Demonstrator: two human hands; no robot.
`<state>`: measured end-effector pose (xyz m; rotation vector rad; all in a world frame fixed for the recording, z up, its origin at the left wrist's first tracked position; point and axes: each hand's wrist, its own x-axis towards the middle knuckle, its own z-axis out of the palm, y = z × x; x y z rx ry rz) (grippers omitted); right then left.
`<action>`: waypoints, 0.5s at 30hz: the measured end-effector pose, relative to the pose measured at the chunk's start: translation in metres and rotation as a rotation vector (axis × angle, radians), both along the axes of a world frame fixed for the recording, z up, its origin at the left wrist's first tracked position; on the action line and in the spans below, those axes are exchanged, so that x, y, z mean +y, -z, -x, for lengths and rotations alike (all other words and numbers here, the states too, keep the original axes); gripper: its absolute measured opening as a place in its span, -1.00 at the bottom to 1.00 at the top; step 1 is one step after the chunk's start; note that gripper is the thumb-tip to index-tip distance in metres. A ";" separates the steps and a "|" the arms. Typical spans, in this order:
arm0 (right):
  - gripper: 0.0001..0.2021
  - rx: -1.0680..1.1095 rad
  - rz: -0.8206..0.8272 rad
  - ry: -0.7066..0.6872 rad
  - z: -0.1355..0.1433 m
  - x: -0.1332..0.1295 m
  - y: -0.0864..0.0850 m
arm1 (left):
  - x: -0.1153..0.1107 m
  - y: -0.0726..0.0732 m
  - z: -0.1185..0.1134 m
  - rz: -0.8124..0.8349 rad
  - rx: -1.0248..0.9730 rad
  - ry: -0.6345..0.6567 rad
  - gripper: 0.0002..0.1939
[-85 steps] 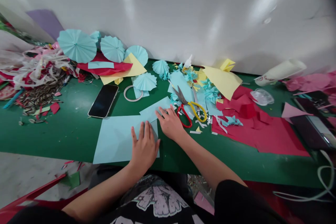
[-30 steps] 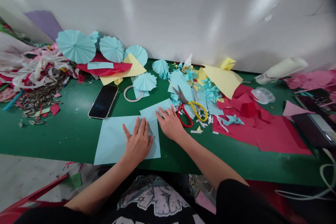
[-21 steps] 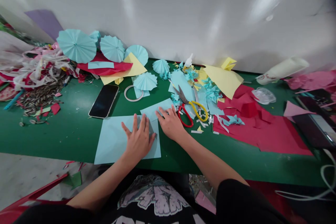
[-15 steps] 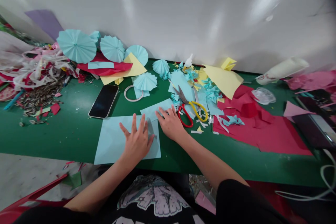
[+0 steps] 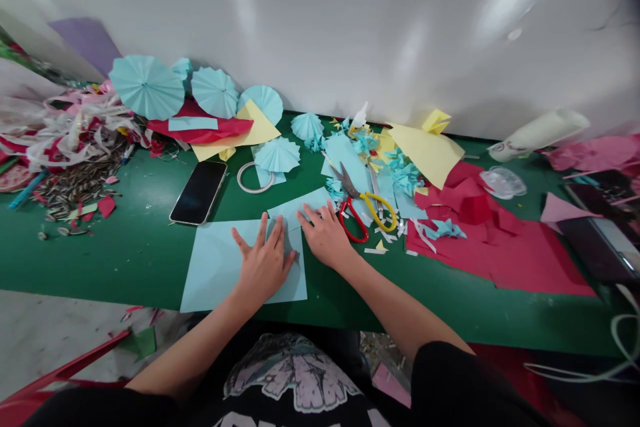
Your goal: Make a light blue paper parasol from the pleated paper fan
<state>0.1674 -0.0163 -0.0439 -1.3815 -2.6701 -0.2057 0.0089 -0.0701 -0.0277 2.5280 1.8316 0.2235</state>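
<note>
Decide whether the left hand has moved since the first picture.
Yes: measured against the black phone on the table, the left hand has shifted leftward, closer to it.

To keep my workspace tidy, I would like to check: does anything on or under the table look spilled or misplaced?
Yes. What look like sunflower seeds lie loose at the left of the table, odd near paper fans. A green scrap and a pink sheet lie on the floor, perhaps dropped.
</note>
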 end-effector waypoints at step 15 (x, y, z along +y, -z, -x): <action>-0.59 -0.001 0.012 0.005 0.001 0.000 0.000 | 0.012 0.005 0.004 0.013 0.000 0.052 -0.46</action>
